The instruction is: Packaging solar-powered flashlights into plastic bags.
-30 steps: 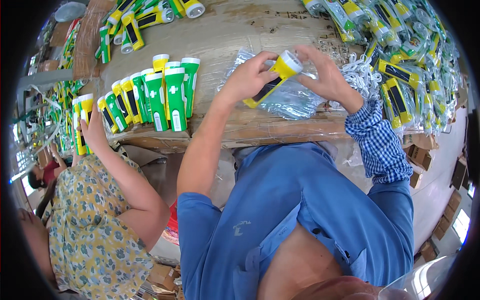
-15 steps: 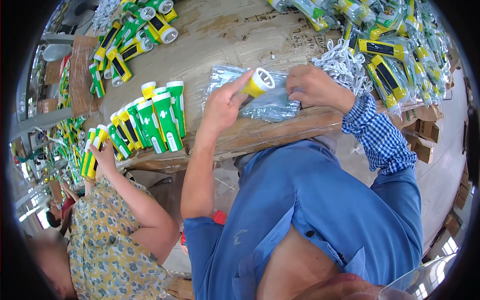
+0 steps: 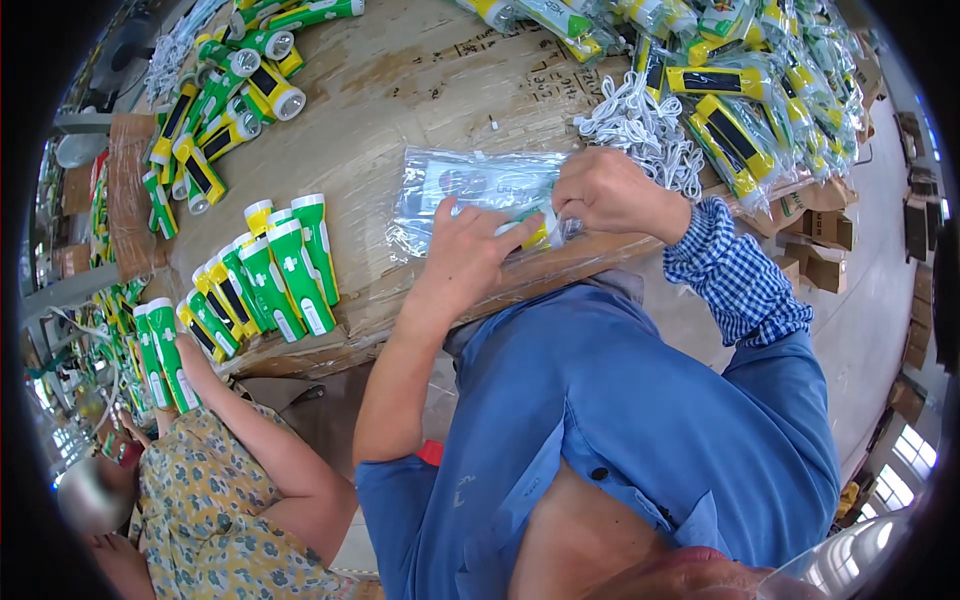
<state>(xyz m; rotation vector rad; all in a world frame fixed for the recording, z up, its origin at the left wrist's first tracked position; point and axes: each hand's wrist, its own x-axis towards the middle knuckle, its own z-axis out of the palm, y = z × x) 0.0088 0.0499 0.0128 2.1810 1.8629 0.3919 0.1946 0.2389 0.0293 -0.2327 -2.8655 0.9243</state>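
A clear plastic bag (image 3: 415, 215) lies flat near the table's front edge, with a pale printed sheet visible through the film. At its right end is a flashlight, of which a yellow part (image 3: 546, 232) and a little green show; my left hand covers the rest. My left hand (image 3: 465, 250) is closed over this flashlight, its index finger reaching along it. My right hand (image 3: 615, 195) pinches the right end of the bag, fingers curled together. How far the flashlight sits inside the bag cannot be made out.
Several green and yellow flashlights (image 3: 290, 270) stand grouped to the left; more lie in a pile (image 3: 220, 110) at back left. White cables (image 3: 645, 130) and bagged flashlights (image 3: 735, 120) lie to the right. At left, a co-worker's hand (image 3: 190, 355) holds two flashlights.
My left hand has brought the flashlight down and right from above the bag to its right end. My right hand stays at that end. The co-worker's two flashlights have turned, green sides showing.
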